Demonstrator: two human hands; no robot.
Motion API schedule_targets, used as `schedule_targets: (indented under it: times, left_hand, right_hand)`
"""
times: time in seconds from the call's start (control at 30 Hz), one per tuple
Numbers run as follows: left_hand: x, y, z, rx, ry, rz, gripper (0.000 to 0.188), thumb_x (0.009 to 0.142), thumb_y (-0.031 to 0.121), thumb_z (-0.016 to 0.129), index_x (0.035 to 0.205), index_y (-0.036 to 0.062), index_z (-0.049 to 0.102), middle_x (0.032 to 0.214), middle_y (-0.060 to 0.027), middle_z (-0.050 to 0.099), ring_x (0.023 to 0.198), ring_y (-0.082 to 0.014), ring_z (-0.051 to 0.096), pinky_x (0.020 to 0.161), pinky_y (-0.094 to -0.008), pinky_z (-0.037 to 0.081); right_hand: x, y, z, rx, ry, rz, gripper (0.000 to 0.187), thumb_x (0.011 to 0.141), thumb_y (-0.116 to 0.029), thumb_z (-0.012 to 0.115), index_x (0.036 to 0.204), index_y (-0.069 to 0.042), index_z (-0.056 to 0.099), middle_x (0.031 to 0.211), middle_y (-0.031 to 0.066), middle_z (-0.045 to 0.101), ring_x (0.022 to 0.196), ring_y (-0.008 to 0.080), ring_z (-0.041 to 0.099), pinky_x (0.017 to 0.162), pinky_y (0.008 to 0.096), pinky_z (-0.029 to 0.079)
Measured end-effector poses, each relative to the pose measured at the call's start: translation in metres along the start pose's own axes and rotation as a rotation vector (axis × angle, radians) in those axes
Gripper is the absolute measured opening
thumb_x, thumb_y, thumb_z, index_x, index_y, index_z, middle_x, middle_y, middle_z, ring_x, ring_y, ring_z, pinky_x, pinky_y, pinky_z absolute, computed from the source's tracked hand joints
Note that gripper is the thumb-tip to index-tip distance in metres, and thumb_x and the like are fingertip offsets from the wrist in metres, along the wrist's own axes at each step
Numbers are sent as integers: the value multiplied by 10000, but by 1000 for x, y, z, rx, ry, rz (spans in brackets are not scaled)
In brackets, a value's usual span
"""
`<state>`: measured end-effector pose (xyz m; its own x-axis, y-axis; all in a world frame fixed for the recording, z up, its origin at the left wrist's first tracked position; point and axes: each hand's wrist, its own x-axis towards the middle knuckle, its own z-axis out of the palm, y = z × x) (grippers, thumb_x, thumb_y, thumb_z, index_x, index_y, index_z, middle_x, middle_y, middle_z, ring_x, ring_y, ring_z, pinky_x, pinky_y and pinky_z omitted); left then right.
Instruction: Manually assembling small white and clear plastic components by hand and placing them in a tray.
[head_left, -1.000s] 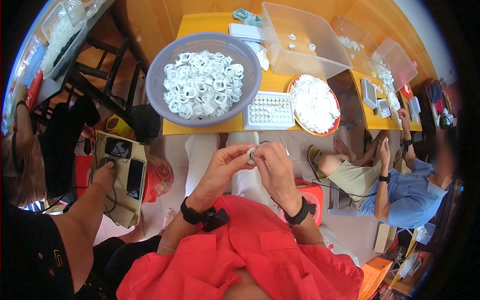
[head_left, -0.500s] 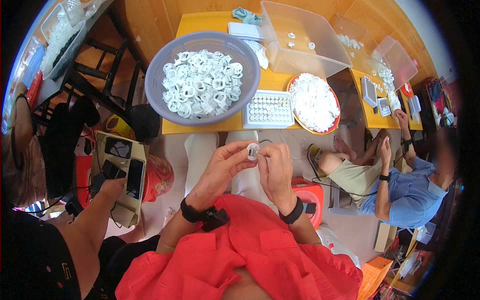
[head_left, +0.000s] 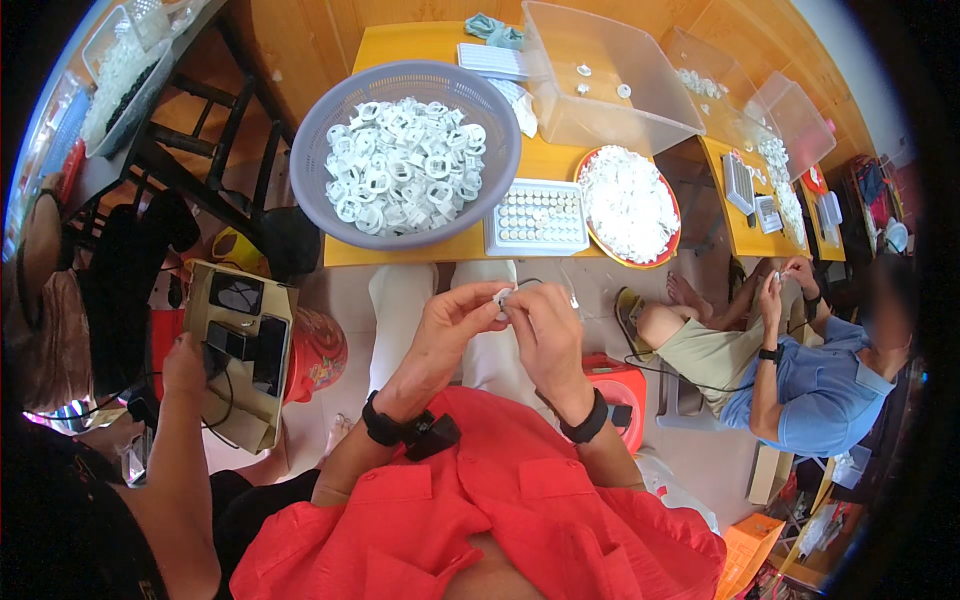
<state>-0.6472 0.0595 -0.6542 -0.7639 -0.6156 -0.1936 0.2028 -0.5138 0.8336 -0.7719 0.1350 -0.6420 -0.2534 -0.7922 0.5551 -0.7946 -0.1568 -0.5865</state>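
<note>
Above my lap, my left hand (head_left: pixel 447 335) pinches a small round white plastic part (head_left: pixel 502 297) between thumb and fingers. My right hand (head_left: pixel 548 340) is closed at the right edge of that part, its fingertips covering some of it. What sits between the right fingers is hidden; a thin white sliver (head_left: pixel 573 298) shows just beyond the knuckles. Ahead of both hands, on the yellow table (head_left: pixel 400 45), stands a grey-purple basket (head_left: pixel 305 190) heaped with similar white parts. A white tray (head_left: pixel 538 247) with rows of small round pieces lies beside it.
Right of the tray is a red-rimmed plate (head_left: pixel 672 253) piled with small white pieces. Behind it stands a clear plastic bin (head_left: pixel 610 60). At left, a co-worker's hand (head_left: pixel 184 365) is by a cardboard box (head_left: pixel 250 425) of black devices. Another person (head_left: pixel 810 390) sits at right.
My right fingers have moved in over the white part, which now shows less of its face. The co-worker's hand at left has drawn back from the box; the person at right has brought both hands together.
</note>
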Motion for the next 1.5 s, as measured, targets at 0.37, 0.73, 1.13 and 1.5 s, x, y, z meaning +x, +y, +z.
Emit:
schedule_targets:
  times: [0.37, 0.73, 1.13, 1.5]
  left_hand:
    - [-1, 8, 2, 115, -123, -14, 262, 873, 107, 523, 1106, -9, 559, 1045, -73, 594, 922, -136, 572, 815, -278, 472]
    - [-2, 1, -10, -155, -66, -87, 280, 894, 112, 482, 1134, -27, 516, 1062, -125, 577, 1010, -208, 566, 858, -310, 481]
    - [0, 2, -16, -226, -37, -86, 296, 894, 121, 480, 1148, -30, 502, 1075, -152, 572, 1007, -214, 568, 854, -305, 485]
    - [-4, 6, -15, -220, -19, -94, 296, 897, 116, 472, 1153, -31, 496, 1069, -159, 577, 963, -196, 583, 828, -290, 489]
  right_hand:
    - [-6, 6, -7, 1084, -33, 748, 166, 771, 17, 613, 872, -41, 494, 775, -16, 497, 711, 42, 478, 644, 186, 416]
    - [36, 71, 2, 78, 130, 378, 50, 723, -20, 619, 755, 4, 589, 672, 83, 520, 635, 187, 527, 587, 293, 417]
    - [42, 81, 21, -173, 70, 241, 24, 696, 16, 583, 719, 23, 582, 697, 158, 535, 696, 319, 526, 628, 391, 414]
    - [44, 60, 6, 67, 80, 410, 102, 711, 23, 577, 812, 13, 574, 703, 111, 568, 628, 226, 564, 585, 314, 446]
